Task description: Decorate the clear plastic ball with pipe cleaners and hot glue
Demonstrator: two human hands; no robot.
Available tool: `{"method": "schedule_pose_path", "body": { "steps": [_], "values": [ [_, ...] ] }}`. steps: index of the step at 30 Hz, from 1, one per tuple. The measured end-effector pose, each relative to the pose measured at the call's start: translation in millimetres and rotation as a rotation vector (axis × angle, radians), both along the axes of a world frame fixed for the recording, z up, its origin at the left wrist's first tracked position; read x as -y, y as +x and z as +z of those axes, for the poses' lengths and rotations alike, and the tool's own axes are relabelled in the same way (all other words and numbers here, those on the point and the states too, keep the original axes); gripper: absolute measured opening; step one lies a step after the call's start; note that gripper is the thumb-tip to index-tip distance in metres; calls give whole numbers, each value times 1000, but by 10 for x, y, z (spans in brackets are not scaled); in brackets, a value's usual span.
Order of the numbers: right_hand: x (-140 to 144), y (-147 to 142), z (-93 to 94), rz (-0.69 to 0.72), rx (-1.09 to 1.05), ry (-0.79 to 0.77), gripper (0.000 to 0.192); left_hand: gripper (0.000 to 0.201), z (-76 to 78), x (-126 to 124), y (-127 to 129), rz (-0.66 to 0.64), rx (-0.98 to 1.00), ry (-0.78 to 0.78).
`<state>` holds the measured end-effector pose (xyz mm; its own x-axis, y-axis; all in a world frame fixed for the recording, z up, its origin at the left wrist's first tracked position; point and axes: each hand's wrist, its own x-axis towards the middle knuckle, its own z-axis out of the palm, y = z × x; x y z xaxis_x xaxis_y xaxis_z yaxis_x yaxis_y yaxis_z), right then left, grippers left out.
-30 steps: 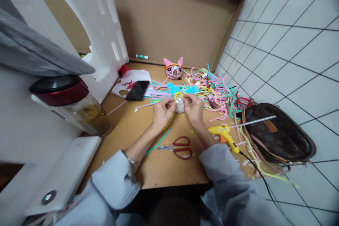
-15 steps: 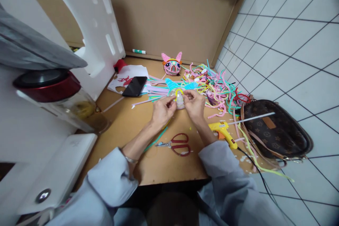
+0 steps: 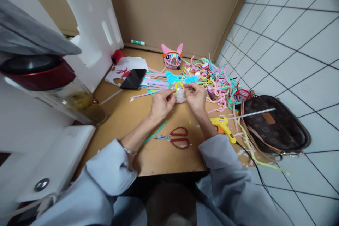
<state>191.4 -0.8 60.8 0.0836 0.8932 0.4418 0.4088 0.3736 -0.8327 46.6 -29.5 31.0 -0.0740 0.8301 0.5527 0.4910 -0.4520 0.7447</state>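
Facing the brown worktop [image 3: 164, 164], you have a dark patterned bag [image 3: 280, 127] at its right side and a tangled heap of fuzzy stems [image 3: 217, 81] beyond your right hand [image 3: 196, 98]. A yellow glue gun [image 3: 224, 127] lies beside your right forearm, and red-handled scissors [image 3: 174, 138] lie between your forearms. The clear dome [image 3: 180, 98], with blue ears [image 3: 171, 77] at its far side, sits between your right and left hand [image 3: 162, 104]. Smallest, a yellow stem [image 3: 180, 83] arches over its front; each grip is pinched narrow on one end of it.
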Motion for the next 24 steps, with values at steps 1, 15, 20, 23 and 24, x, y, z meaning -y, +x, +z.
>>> {"method": "schedule_pose_path", "body": {
  "steps": [1,15,20,23,24],
  "values": [
    [-7,9,0,9,-6,-5,19,33,0,1,1,-2,0,0],
    [-29,70,13,92,37,-31,15,31,-16,-23,-19,-12,16,-19],
    [-14,101,-4,87,100,20,15,33,-24,-27,-22,-35,22,-17],
    [16,107,-20,84,91,42,14,35,-12,-13,-27,-46,6,-18],
    [27,106,-26,80,81,50,14,35,-9,-9,-28,-45,4,-19]
  ]
}}
